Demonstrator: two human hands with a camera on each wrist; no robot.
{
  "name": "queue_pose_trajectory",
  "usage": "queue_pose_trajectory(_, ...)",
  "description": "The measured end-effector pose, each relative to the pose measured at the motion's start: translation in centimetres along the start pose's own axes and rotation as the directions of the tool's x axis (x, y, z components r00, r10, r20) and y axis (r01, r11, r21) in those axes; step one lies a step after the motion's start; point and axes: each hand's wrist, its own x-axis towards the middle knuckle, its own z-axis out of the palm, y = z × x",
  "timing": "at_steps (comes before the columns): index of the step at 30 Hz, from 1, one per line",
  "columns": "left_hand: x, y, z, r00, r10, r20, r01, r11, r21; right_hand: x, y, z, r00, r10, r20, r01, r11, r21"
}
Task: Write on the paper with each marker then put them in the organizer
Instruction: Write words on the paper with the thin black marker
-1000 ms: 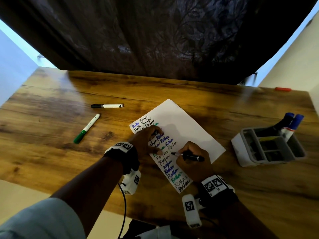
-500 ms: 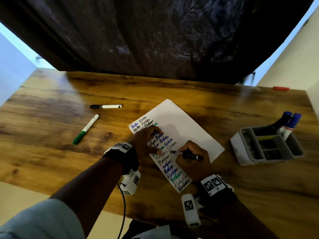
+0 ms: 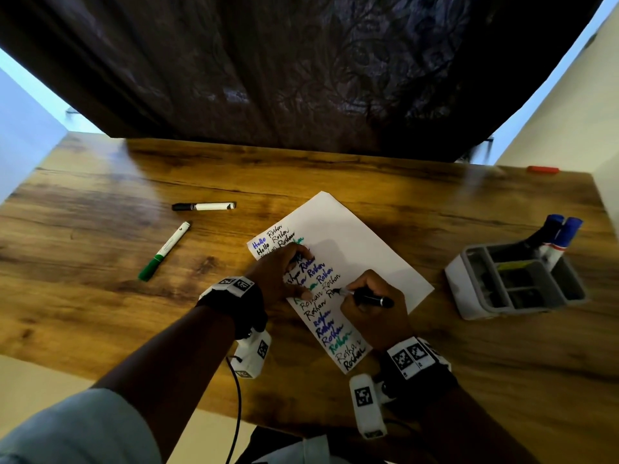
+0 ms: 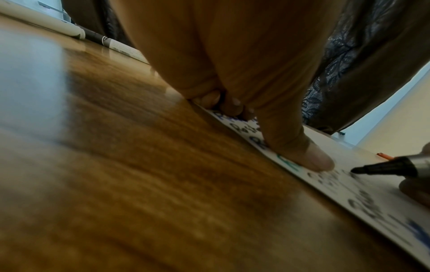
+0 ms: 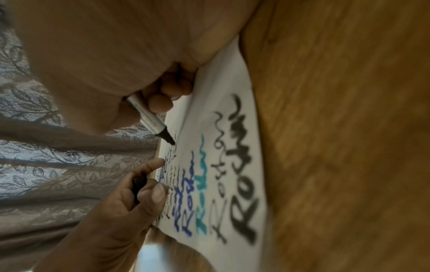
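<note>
My right hand (image 3: 371, 309) grips the black pen (image 3: 366, 297), tip on the paper (image 3: 361, 249) mid-word; my left hand (image 3: 284, 274) pins the sheet and pinches the cap (image 5: 138, 185). I'm writing; next comes capping it and carrying it to the organizer (image 3: 469, 289) at three o'clock. Two markers (image 3: 201, 206) wait at ten.

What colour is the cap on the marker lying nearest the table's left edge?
Green: the capped marker has a white barrel. Shows best in the head view.

White paper (image 3: 355, 242), brown wood-grain table (image 3: 100, 262), grey organizer (image 3: 522, 283).
</note>
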Motion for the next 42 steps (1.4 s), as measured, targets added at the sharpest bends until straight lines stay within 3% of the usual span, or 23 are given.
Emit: queue_pose_trajectory(42, 0.06, -0.24, 0.08, 1.000, 0.019, -0.014, -0.020, 1.000, -0.015, 0.10, -0.06, -0.04, 0.997, -0.002, -0.082, 0.003, 1.000, 0.013)
